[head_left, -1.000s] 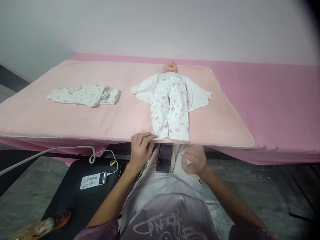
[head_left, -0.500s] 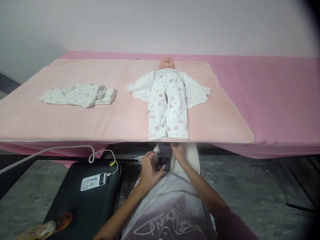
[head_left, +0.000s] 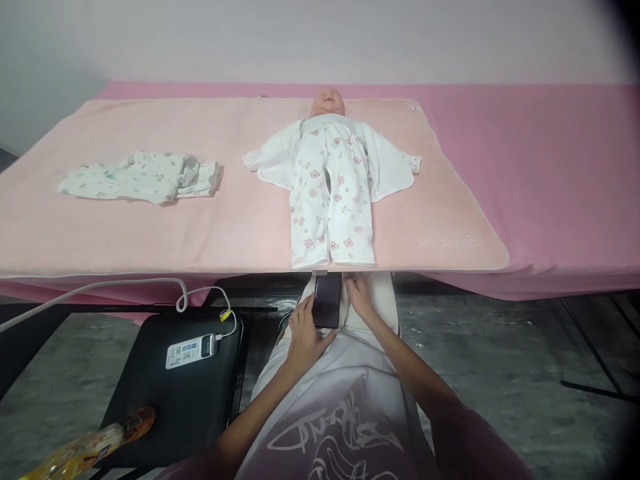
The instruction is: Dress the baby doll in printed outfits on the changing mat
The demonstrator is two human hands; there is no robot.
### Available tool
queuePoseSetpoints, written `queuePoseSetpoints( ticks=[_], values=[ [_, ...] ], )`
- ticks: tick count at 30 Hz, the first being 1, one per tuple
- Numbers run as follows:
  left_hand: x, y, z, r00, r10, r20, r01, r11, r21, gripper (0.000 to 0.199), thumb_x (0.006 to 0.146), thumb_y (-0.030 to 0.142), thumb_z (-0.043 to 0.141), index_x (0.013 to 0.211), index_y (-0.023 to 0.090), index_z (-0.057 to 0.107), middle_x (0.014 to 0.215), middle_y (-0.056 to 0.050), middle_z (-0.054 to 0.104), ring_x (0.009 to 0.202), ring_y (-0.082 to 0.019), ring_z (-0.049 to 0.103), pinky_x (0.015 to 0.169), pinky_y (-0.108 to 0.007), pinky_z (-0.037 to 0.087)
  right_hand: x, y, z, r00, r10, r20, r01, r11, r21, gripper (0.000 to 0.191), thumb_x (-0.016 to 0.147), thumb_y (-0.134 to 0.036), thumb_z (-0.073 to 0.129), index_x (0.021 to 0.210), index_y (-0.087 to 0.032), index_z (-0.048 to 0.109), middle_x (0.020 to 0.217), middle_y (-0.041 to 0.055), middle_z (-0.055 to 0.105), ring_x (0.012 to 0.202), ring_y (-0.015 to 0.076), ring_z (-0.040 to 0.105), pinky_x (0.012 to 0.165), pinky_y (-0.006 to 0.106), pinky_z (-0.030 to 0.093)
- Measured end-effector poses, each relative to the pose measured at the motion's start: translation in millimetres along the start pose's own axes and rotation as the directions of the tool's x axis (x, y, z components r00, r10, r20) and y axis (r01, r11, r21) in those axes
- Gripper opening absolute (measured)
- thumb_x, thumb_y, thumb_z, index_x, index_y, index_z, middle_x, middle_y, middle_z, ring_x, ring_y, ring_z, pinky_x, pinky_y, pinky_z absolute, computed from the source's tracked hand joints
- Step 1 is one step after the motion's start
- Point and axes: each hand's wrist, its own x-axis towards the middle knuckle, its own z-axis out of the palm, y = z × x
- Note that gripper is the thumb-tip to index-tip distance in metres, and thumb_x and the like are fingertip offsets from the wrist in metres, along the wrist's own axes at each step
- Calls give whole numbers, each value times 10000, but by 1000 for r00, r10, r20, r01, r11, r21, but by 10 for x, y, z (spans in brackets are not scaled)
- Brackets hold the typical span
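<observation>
A dark phone [head_left: 327, 301] lies on my lap just below the table edge, its screen dark. My left hand [head_left: 305, 337] rests at its left side and lower corner, thumb and fingers apart. On the right, my right hand [head_left: 359, 297] lies on the light trousers beside the phone, its fingertips partly hidden near the table edge. A doll [head_left: 329, 102] lies face up on the pink mat [head_left: 450, 220]. White patterned pants [head_left: 333, 193] lie over a white top [head_left: 390, 167] with spread sleeves. Folded patterned clothing [head_left: 145, 177] lies to the left.
A black stool [head_left: 195, 407] at the lower left bears a power bank [head_left: 191, 351] with a white cable [head_left: 125, 285] and a yellow-labelled bottle [head_left: 85, 450]. Black metal legs [head_left: 595, 390] stand at the right.
The phone's screen has gone dark. My left thumb has moved off the screen to the phone's lower edge. The view has tilted down slightly, shifting the table upward.
</observation>
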Motion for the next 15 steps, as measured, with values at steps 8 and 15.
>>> queuePoseSetpoints(
  ticks=[8,15],
  values=[
    [13,12,18,1000,17,-16,-16,1000,23,1056,1011,580,771,1803,188,193,1685,-252,478,1532,-431,467,1252,-607,388,-109,27,-92,995,9,95,-14,999,48,286,935,-493,661,1059,-236,633,1094,76,663,944,233,645,877,372,558],
    [15,4,26,1000,10,-22,-10,1000,17,1066,996,595,784,1802,190,216,1686,-253,485,1524,-430,478,1246,-601,384,-131,72,-76,995,4,96,-9,998,55,313,940,-504,717,1079,-240,625,1099,62,645,911,211,632,839,356,559]
  ],
)
